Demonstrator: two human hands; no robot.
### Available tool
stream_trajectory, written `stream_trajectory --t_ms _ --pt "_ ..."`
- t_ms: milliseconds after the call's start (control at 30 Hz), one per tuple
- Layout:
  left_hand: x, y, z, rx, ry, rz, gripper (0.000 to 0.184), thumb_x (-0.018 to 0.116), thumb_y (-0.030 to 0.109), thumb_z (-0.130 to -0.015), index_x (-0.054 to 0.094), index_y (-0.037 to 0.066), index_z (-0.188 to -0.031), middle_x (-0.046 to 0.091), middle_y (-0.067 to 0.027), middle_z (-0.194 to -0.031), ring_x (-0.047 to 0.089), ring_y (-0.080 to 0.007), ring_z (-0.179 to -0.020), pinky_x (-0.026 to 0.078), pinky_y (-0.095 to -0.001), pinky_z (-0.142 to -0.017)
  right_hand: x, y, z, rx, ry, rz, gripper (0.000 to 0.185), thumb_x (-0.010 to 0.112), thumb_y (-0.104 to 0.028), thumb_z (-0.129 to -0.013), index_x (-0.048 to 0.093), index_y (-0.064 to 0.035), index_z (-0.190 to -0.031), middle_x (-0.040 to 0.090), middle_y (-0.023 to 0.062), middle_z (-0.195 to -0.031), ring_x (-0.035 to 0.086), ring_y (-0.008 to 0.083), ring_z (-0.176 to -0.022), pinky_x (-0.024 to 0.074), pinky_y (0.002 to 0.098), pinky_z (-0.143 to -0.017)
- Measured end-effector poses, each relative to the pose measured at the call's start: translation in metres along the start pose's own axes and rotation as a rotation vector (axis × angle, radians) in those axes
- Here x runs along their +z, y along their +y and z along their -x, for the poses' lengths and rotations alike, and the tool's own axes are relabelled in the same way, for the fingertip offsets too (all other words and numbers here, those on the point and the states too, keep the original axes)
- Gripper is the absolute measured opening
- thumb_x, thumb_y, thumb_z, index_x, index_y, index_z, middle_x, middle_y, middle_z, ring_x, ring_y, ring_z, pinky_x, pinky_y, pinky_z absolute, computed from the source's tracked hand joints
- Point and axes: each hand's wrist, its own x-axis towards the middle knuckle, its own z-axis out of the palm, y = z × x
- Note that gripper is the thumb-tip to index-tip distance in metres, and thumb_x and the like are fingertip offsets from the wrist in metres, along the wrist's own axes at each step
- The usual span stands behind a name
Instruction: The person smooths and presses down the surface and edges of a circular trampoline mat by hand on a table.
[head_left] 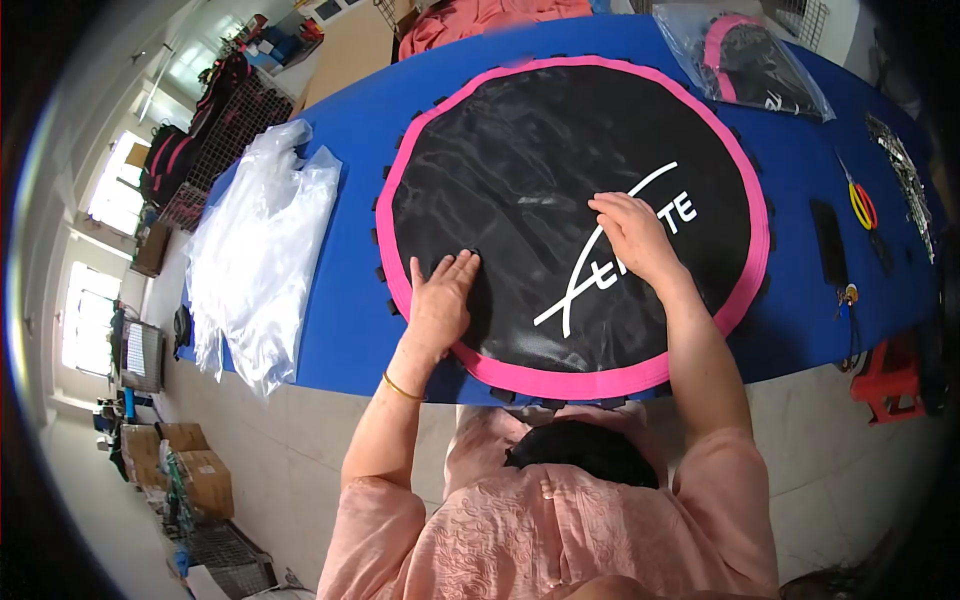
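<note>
Round mat (520, 130): laid flat on the table (340, 320), exposing its full face. Left hand (438, 305): fingers spread, palm down at the mat's near-left edge, apparently steadying it. Right hand (637, 235): fingers together, over the mat's lettering; contact cannot be confirmed. Clear bags (265, 230): left of the mat, presumably kept within reach.

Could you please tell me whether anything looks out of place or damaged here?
Nothing looks plainly damaged or spilled. The clear plastic at the left looks untidy: it lies crumpled, its ends drooping past the near edge of the table. The black disc under the left hand shows faint creases.
</note>
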Motion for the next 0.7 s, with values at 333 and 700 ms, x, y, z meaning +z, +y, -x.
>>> stream_trajectory --t_ms 333,700 --pt "-0.002 0.052 -0.038 0.296 -0.008 0.073 0.065 0.059 0.005 -0.087 0.053 0.007 -0.151 0.053 -0.0091 -0.157 0.051 -0.0270 -0.144 0.024 -0.0685 -0.121 -0.004 -0.006 -0.001 0.025 -0.016 0.011 0.027 0.060 -0.015 -0.102 0.071 -0.0044 -0.125 0.070 0.0125 -0.133 0.060 0.0320 -0.130 0.0440 0.0450 -0.112" --pt "0.014 0.039 -0.109 0.124 -0.071 -0.017 0.064 0.055 0.007 -0.092 0.047 0.011 -0.156 0.045 -0.0055 -0.164 0.044 -0.0248 -0.149 0.020 -0.0690 -0.123 -0.001 -0.003 -0.003 0.019 0.012 0.003 0.024 0.062 -0.012 -0.100 0.072 -0.0040 -0.120 0.071 0.0124 -0.129 0.062 0.0315 -0.127 0.0451 0.0451 -0.110"
